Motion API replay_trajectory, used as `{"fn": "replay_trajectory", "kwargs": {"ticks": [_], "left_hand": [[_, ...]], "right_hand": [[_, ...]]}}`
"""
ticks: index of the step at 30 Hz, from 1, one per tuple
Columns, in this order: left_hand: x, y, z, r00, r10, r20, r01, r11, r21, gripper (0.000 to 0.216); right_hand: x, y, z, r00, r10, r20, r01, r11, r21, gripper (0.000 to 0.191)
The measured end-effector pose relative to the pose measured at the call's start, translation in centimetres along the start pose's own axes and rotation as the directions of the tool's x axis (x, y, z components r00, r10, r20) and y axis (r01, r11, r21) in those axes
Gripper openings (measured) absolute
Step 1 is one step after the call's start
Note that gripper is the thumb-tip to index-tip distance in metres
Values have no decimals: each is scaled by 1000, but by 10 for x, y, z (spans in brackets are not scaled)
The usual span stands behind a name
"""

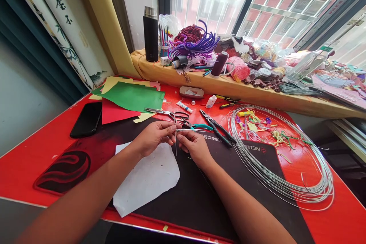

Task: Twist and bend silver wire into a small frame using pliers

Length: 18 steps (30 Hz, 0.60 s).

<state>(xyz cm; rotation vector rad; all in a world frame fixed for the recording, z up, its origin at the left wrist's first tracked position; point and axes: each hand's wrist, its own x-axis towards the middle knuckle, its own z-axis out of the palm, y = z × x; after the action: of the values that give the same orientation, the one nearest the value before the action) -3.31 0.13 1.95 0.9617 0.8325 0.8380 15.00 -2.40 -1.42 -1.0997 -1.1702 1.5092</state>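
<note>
Close together over the dark mat, my left hand [156,135] and my right hand [196,146] are both closed in a pinch on thin silvery wire [176,149]. One length of it stands up and down between my fingertips. Another runs sideways to the right, and the two cross where my fingers meet. A white sheet of paper [147,179] lies under my left forearm. Just beyond my hands are scissors [178,116] and teal-handled pliers [200,126]. Black-handled pliers [219,127] rest to the right of them.
A big coil of wire [320,183] lies at the right around yarn scraps [254,126]. Green paper [134,95], red paper [117,112] and a phone [86,120] are at the left. Behind are a glue tube [184,106] and small white bottle [211,101]. The sill holds a thermos [150,38] and cords [197,44].
</note>
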Motion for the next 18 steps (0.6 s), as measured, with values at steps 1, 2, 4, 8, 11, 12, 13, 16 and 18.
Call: {"fn": "replay_trajectory", "kwargs": {"ticks": [1, 2, 4, 8, 11, 12, 13, 16, 18], "left_hand": [[0, 0, 0, 1000, 4, -4, -4, 1000, 7, 44], [0, -1, 0, 1000, 6, -8, -6, 1000, 14, 44], [0, -1, -1, 1000, 9, -15, -9, 1000, 26, 42], [0, -2, -2, 1000, 13, -23, -12, 999, 40, 41], [1, -3, -2, 999, 36, -23, -34, 996, 80, 40], [2, -3, -3, 998, 51, -25, -48, 994, 102, 41], [2, -3, -3, 997, 67, -27, -63, 990, 122, 41], [4, -5, -5, 994, 99, -39, -93, 987, 130, 41], [5, -6, -7, 995, 93, -36, -89, 991, 96, 39]], "right_hand": [[0, 1, 0, 1000, -1, -1, 1, 1000, -1, 36], [0, 2, 0, 1000, -2, 0, 2, 1000, -4, 36], [0, 2, 0, 1000, -7, 6, 7, 1000, -10, 36], [0, 2, 0, 1000, -19, 20, 19, 1000, -20, 35], [-1, 1, 1, 999, -31, 20, 32, 999, -40, 33], [-1, 1, 1, 999, -33, 18, 34, 998, -49, 33], [-1, 1, 2, 999, -35, 15, 36, 998, -57, 33], [-2, 1, 3, 999, -39, 12, 40, 997, -70, 31], [-2, 1, 3, 999, -42, 8, 42, 997, -65, 31]]}}
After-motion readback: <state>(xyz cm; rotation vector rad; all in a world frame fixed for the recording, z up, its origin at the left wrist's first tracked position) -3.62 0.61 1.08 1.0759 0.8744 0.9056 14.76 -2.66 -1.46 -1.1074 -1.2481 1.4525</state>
